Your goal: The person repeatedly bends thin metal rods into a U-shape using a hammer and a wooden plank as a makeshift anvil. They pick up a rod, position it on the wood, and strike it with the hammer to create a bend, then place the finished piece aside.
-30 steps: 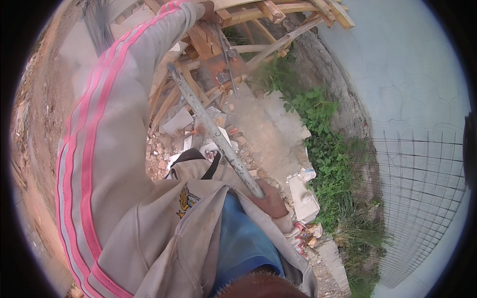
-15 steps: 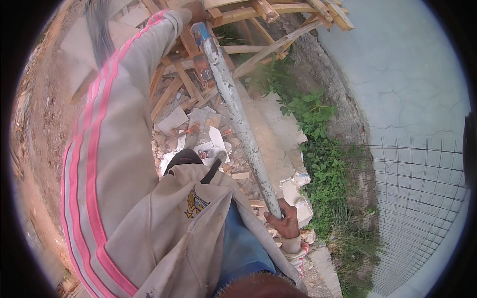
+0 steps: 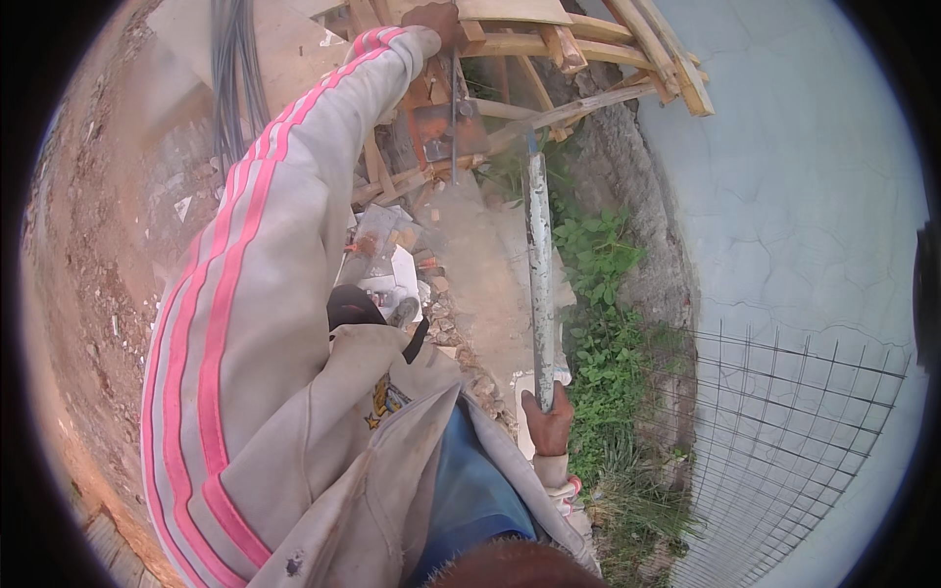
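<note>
Compared with half a second ago, the pipe (image 3: 540,274) stands almost straight along the 12-to-6 line, its blue tip swung from between 11 and 12 o'clock to between 12 and 1. It is long, white and grey, with flaking paint, and runs down the view just right of the middle. At 5 o'clock the right hand (image 3: 549,416) is closed around its lower end, fingers wrapped with no visible gap. Up at 12 o'clock the left hand (image 3: 433,22) is small and far out, its fingers seemingly bent; it is beside the timbers (image 3: 544,46) and the top of a thin metal rod (image 3: 454,127), but I cannot tell how far it is open or which of them, if any, it grasps. The timbers spread from 12 to 1 o'clock, some crossing one another. Toward 10, close to the middle, lies broken rubble (image 3: 446,338) with a white shard (image 3: 404,269) on it. Between 10 and 11 o'clock hangs a bundle of dark bars (image 3: 235,78), beyond the pink-striped sleeve (image 3: 225,294) of the left arm. Green plants (image 3: 598,255) grow around 3 o'clock, wire mesh (image 3: 774,431) spreads at 4, and a pale cracked wall (image 3: 804,196) rises between 2 and 3.
</note>
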Demonstrator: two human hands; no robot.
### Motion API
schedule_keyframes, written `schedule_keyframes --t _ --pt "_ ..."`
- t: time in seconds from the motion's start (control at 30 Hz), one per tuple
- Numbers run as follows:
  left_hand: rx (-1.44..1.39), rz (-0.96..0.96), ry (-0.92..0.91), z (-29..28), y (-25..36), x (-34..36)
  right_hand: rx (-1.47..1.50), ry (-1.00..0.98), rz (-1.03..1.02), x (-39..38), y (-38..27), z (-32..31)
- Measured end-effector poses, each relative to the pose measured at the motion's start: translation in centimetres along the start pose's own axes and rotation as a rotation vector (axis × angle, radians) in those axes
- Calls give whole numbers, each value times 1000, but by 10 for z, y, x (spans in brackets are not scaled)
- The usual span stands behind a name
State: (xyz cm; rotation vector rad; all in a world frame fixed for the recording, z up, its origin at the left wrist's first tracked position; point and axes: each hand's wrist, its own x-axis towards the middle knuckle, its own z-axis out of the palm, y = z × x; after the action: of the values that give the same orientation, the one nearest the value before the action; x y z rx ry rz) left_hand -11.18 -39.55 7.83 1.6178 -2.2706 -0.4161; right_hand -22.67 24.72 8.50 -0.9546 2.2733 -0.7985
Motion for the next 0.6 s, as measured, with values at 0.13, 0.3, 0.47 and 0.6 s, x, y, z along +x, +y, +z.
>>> schedule_keyframes --t 0.13,0.3,0.47,0.6 --pt "-73 1 -23 1 -17 1 -174 -74 -86 22 33 -25" --pt "-44 16 -16 -3 -5 -3 -279 -118 -119 62 41 -55" --pt "-98 -66 43 13 -8 6 -431 -144 -259 111 50 -84" --pt "-83 -59 -28 6 -13 7 -535 -144 -316 159 45 -93"
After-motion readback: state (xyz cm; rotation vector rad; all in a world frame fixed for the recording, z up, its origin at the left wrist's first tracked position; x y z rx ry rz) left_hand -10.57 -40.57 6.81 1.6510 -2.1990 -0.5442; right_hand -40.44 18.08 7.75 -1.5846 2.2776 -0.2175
